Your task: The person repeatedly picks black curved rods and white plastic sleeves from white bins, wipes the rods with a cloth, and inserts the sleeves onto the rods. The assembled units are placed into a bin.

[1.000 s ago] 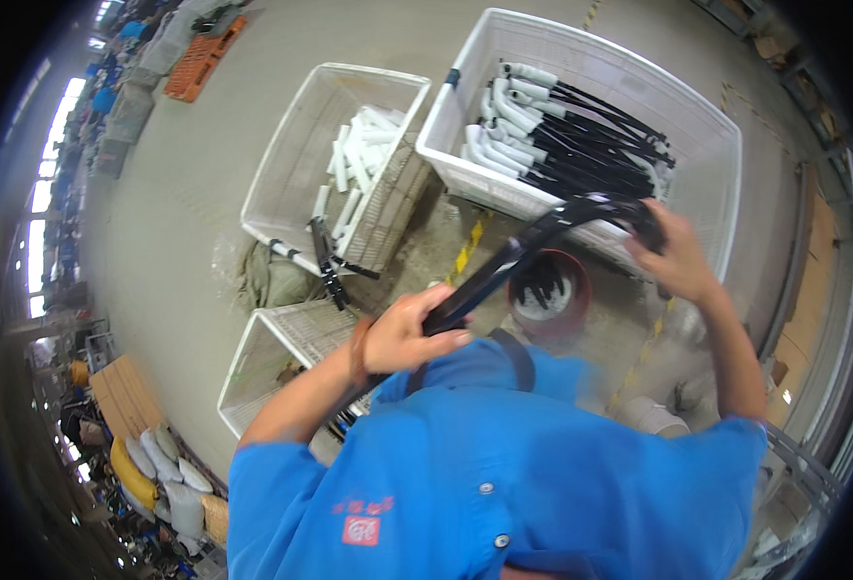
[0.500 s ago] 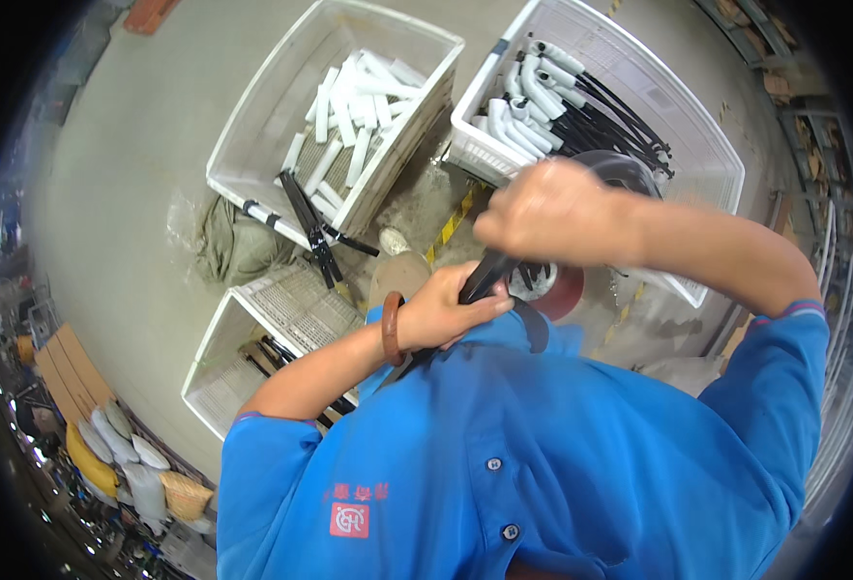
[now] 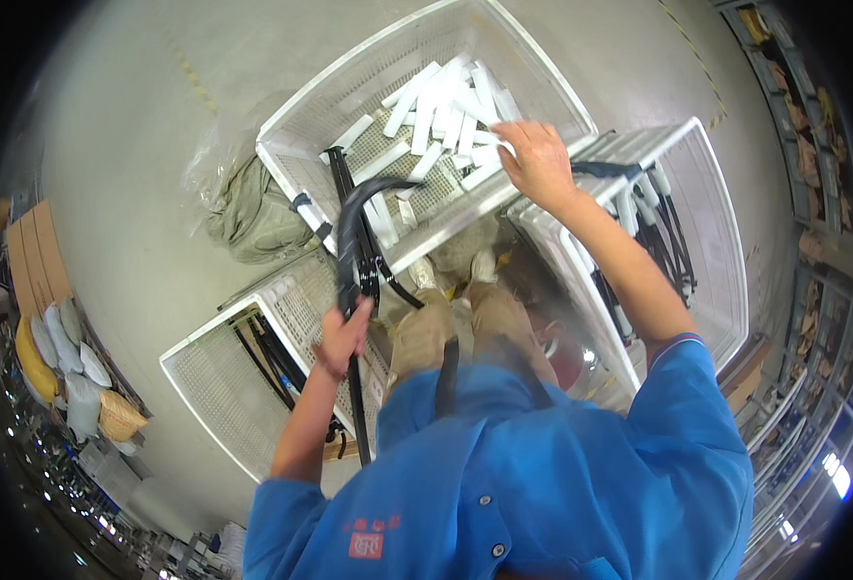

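Observation:
My left hand (image 3: 342,335) grips a long curved black tube (image 3: 354,246) that stands upright between the crates, its bent top over the middle crate's edge. My right hand (image 3: 537,155) reaches forward into the white crate (image 3: 301,135) of short white tubes (image 3: 441,116); its fingers rest on a white tube, and whether they are closed around it I cannot tell. A second white crate (image 3: 712,203) on the right holds black tubes with white sleeves (image 3: 654,217).
A third white crate (image 3: 216,391) at lower left holds black tubes. A crumpled olive sack (image 3: 248,208) lies on the concrete floor by the crates. Shelving runs along the right rim, and bags and sacks pile up at far left.
My right hand let go of the black tube and moved forward into the crate of white tubes. My left hand swung the tube upright to the left. The view turned toward the middle crate.

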`<state>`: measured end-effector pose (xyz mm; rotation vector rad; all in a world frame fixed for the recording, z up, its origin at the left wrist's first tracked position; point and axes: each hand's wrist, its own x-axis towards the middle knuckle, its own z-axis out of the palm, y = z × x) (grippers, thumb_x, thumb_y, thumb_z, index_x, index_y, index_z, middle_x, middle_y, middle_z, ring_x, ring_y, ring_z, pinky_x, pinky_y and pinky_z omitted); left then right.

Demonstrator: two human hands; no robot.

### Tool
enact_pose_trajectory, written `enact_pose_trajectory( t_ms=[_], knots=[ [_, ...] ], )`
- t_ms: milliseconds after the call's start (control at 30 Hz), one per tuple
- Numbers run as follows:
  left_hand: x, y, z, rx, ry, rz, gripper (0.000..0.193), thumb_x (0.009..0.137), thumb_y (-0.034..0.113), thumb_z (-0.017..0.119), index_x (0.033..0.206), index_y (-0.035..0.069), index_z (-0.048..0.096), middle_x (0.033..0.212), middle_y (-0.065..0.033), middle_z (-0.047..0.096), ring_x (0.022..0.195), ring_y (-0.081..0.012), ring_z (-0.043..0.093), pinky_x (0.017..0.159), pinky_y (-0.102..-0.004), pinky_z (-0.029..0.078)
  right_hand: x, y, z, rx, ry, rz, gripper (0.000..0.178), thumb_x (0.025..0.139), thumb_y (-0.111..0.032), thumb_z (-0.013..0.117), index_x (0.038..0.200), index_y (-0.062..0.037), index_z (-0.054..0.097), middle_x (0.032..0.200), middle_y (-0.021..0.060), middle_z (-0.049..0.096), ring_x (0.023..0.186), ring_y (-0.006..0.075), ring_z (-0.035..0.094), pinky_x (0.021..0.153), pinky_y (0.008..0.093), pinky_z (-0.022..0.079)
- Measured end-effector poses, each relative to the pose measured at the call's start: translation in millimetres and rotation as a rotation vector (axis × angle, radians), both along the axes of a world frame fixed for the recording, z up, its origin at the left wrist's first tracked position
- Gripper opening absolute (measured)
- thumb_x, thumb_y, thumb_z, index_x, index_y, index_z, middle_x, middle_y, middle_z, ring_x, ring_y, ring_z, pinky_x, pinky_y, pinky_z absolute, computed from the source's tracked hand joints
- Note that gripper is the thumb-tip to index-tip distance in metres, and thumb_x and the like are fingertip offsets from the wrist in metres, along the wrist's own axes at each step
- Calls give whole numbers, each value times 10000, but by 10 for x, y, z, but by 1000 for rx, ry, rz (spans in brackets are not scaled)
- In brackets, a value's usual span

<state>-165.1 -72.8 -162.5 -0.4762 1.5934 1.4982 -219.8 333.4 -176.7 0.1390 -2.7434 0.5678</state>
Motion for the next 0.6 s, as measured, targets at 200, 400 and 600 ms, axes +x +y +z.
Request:
enact_pose_trajectory(
  t_ms=[200,400,600],
  knots=[
    [701,-574,-527,-356,130,258,200,979,150,552,799,104,479,530,45,427,369,-59,381,338,-234,322,-513,467,-2815,459,-1018,275,227,817,-121,567,1011,-121,685,1055,110,686,1038,269,644,895,426,475],
    [1480,-494,-1010,-656,-62,643,113,897,106,591,925,44,500,580,0,470,409,-100,441,388,-254,381,-994,770,-5221,673,-1214,188,264,855,-151,609,1103,-81,663,1120,103,662,1088,243,611,921,394,455],
    [1944,-510,-1392,-438,-436,1580,105,953,151,617,884,121,543,593,9,441,502,-110,388,478,-280,366,-727,1402,-6652,749,-1082,34,325,844,-174,628,1160,-97,621,1096,58,674,1054,223,624,929,384,413]
  ],
)
